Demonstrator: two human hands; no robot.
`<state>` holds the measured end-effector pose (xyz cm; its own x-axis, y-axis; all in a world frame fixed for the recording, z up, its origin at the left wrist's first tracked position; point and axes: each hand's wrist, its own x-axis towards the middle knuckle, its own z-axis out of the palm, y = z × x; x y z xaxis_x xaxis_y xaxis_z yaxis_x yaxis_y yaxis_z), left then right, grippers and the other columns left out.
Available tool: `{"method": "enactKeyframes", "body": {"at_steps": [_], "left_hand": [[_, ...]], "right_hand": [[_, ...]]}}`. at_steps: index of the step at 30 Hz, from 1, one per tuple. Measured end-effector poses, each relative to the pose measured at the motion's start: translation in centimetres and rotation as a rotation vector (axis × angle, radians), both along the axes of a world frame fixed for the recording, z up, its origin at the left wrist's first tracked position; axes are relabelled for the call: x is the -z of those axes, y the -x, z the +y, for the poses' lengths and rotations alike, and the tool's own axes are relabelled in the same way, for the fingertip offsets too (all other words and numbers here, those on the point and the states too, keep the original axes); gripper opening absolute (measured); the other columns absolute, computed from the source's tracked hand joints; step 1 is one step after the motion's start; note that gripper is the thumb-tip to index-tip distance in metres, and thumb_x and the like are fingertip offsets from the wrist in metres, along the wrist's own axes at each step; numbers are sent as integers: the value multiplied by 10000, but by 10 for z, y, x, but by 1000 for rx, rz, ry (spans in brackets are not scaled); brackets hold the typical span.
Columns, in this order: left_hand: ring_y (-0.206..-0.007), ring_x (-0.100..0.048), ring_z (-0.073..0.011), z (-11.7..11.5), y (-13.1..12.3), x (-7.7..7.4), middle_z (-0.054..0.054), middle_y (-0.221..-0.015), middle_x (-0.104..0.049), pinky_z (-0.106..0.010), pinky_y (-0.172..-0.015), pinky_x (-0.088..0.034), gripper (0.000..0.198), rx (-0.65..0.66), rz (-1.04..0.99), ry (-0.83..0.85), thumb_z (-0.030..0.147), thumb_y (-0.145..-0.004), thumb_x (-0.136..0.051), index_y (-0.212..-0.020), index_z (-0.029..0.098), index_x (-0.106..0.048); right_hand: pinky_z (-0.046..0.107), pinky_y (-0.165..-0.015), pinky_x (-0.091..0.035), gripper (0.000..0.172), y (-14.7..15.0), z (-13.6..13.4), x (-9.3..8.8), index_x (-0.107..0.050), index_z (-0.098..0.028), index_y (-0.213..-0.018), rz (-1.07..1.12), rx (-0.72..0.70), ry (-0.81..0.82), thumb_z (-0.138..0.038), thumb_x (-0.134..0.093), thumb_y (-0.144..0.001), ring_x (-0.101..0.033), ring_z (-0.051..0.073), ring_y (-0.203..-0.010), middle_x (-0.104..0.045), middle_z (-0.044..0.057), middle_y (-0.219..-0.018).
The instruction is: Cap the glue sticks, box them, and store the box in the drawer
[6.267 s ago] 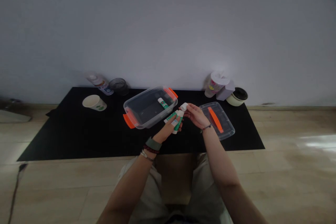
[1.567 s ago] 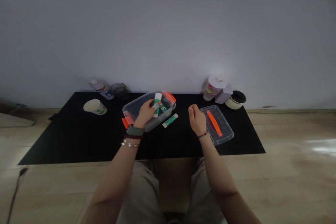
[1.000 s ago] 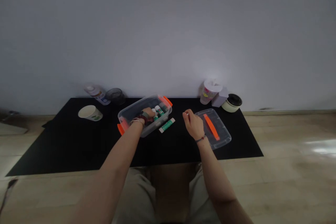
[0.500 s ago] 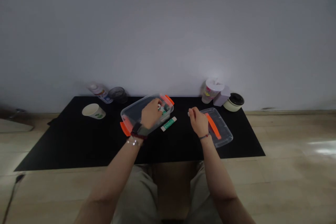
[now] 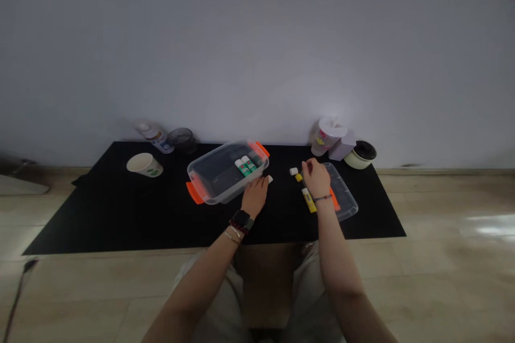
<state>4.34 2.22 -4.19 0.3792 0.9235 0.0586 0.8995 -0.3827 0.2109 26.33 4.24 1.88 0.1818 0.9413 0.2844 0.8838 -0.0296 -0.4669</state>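
Observation:
My left hand lies on the black mat just right of the clear box. Its fingers are closed over a green glue stick, and only the stick's white end shows. Two green glue sticks lie inside the box at its far right end. My right hand is curled, knuckles up, over the left edge of the clear lid. I cannot see what is in its fingers. A white cap and a small yellow cap sit just left of it. A yellow glue stick lies by its wrist.
The box has orange latches at both ends, and the lid carries an orange handle. A paper cup, a bottle and a dark glass stand at the back left. A cup with a lid and a bowl stand at the back right.
My left hand has come out of the box and dropped onto the green glue stick on the mat. A white cap, a yellow cap and a yellow stick now show beside my right hand.

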Motion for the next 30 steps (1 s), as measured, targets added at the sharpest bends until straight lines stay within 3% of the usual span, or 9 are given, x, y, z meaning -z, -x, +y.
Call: {"method": "enactKeyframes", "body": {"at_steps": [3, 7, 13, 17, 20, 24, 27, 30], "left_hand": [[-1238, -526, -302, 0, -3, 1, -160, -1319, -603, -434, -1000, -436, 468, 2, 29, -8, 95, -933, -437, -1395, 143, -495], [-1151, -558, -299, -4, -6, 3, -156, -1235, -610, -411, -914, -470, 428, -37, 52, 7, 147, -938, -485, -1366, 145, -510], [-1085, -569, -289, -9, -6, 3, -137, -1121, -618, -394, -879, -485, 267, -76, -8, 66, 174, -920, -538, -1178, 152, -605], [-1098, -587, -265, -6, -5, 3, -127, -1199, -608, -379, -935, -486, 334, -124, -254, 108, 247, -940, -533, -1262, 164, -565], [-1082, -615, -266, 0, -4, 6, -145, -1188, -621, -406, -972, -487, 357, -163, -506, 196, 295, -936, -543, -1252, 132, -570], [-1074, -635, -256, 4, -2, 14, -137, -1160, -652, -433, -990, -492, 342, -166, -780, 260, 317, -918, -559, -1211, 146, -597], [-1009, -666, -233, 3, 0, 15, -126, -1176, -658, -421, -948, -524, 377, -144, -931, 327, 356, -910, -564, -1229, 157, -595], [-879, -691, -208, 2, 3, 9, -115, -1118, -683, -417, -892, -551, 436, -114, -989, 426, 400, -908, -567, -1266, 151, -576]], "right_hand": [[356, -802, -373, 225, -2, 13, 22, -683, -166, -1041, -171, -60, 65, -267, -510, -936, -526, 275, -974, -650, 146, -1009], [420, -913, -369, 326, 0, 24, 50, -683, -208, -1191, -280, -136, 182, -197, -556, -891, -457, 318, -1155, -595, 160, -1245], [450, -996, -332, 272, 2, 31, 72, -684, -215, -1156, -298, -165, 184, -251, -588, -904, -394, 322, -1260, -551, 153, -1346], [421, -972, -382, 240, 1, 37, 65, -647, -175, -1098, -116, -192, 127, -257, -628, -873, -476, 291, -1204, -620, 149, -1227], [359, -877, -462, 248, -2, 38, 54, -609, -171, -1051, 230, -261, 146, -266, -652, -826, -592, 214, -991, -672, 82, -1042], [292, -754, -506, 325, -3, 33, 39, -621, -169, -1005, 660, -458, 294, -322, -716, -734, -613, 145, -802, -678, 10, -890], [284, -740, -516, 393, 1, 27, 27, -661, -159, -1041, 810, -573, 348, -364, -746, -716, -615, 128, -758, -700, 17, -879], [293, -738, -526, 418, 7, 22, 17, -681, -174, -1073, 862, -598, 347, -384, -758, -720, -615, 126, -731, -712, 18, -877]]}}
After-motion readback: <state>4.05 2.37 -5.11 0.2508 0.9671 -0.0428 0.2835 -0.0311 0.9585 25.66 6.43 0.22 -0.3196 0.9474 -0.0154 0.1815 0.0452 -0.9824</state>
